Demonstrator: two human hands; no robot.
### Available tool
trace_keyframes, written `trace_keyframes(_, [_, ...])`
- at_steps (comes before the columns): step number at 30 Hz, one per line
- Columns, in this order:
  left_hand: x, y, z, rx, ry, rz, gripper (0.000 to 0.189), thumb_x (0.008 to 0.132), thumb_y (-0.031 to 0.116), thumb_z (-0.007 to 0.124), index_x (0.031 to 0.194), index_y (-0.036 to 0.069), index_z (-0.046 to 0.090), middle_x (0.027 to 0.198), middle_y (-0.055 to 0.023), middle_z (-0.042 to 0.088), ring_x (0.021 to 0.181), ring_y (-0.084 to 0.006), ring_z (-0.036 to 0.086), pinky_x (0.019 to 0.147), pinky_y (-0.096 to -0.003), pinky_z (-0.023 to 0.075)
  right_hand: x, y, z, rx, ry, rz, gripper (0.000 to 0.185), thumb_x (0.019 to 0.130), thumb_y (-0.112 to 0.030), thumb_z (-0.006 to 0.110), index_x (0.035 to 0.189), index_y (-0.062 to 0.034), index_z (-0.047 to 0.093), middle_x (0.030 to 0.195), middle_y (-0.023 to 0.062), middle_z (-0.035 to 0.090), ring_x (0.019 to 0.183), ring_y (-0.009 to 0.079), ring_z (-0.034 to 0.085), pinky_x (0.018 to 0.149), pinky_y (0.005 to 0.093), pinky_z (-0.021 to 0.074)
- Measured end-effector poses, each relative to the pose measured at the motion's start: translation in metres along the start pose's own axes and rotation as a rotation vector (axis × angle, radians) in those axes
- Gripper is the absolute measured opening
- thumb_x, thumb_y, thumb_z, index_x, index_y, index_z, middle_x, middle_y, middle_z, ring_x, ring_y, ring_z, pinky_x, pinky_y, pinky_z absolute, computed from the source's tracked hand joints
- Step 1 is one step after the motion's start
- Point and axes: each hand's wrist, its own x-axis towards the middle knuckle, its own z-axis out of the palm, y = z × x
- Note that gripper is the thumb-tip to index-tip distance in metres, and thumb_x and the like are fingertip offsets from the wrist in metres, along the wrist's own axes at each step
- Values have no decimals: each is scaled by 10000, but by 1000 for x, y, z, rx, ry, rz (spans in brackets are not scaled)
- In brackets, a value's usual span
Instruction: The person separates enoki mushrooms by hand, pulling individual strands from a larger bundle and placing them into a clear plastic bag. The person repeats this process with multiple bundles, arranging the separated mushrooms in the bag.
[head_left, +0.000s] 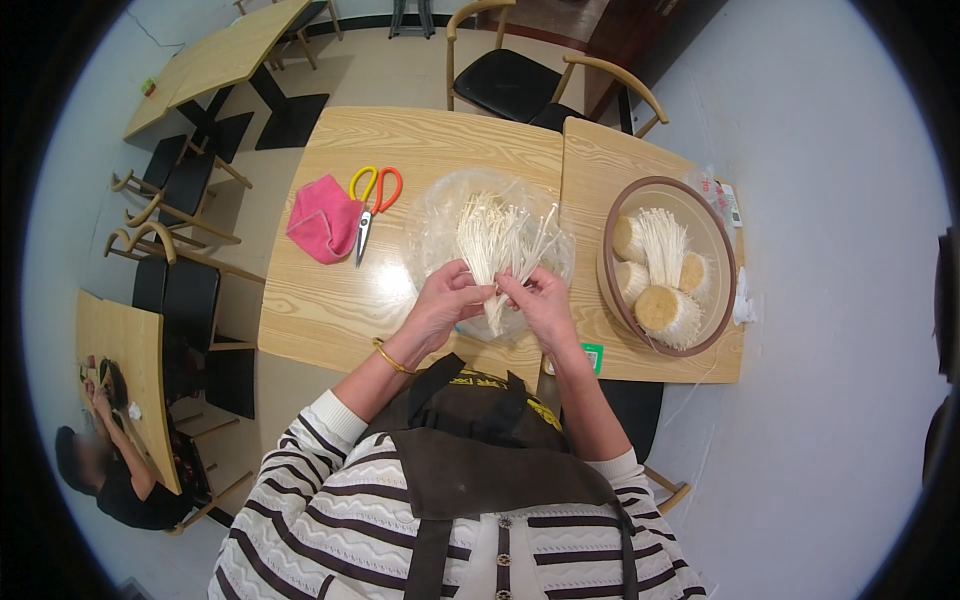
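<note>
Between my two hands is a bunch of white enoki mushrooms (491, 232), its stem ends pointing toward me and its caps fanned away. My left hand (448, 300) grips the bunch from the left side near the lower stems. My right hand (541, 304) pinches stems on the right, where some strands splay apart from the rest. Below the bunch a clear plastic bag (431, 202) is spread in a round shape, with pale contents partly hidden by the mushrooms and hands.
On the right stands a brown-rimmed basin (611, 292) with several enoki clusters (664, 309). Left of the bag lie scissors (365, 225) with yellow and red handles and a pink cloth (322, 221). A green card (592, 358) is by my right forearm. Another person (127, 472) sits at a table far left.
</note>
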Motion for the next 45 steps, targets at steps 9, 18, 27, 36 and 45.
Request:
trace_keyframes(9, [1,2,-6,-50,56,46,300,868,8,589,1159,43,524,1162,-91,605,1040,-198,611,866,-365,516,-10,-31,-26,310,-161,-20,158,897,-174,629,995,-59,583,842,27,626,645,51,487,586,194,383])
trace_keyframes(18, [-2,-3,1,25,-48,75,288,866,40,595,1145,63,528,1018,-22,601,930,-114,597,814,-289,507,-5,-9,0,49,-76,23,165,840,-196,694,936,-74,638,781,-36,620,654,34,507,563,186,378])
trace_keyframes(27, [-3,-2,3,82,-4,111,309,839,4,616,1132,52,534,1025,-34,611,907,-114,608,761,-263,513,-2,-1,6,43,-25,0,173,830,-179,708,930,-57,637,750,-27,608,625,40,494,551,193,383])
trace_keyframes(36, [0,-3,-2,56,-14,105,346,822,3,642,1149,33,535,1049,-59,628,929,-121,617,784,-268,519,-2,-4,6,30,-24,5,191,821,-170,718,939,-39,645,772,-10,622,634,47,507,561,203,400])
trace_keyframes(45, [1,-3,-3,-3,-6,91,352,834,5,609,1172,34,520,1059,-68,629,925,-138,623,807,-293,525,-1,0,7,86,-23,2,190,855,-170,686,981,-38,631,791,1,624,656,61,522,590,212,418])
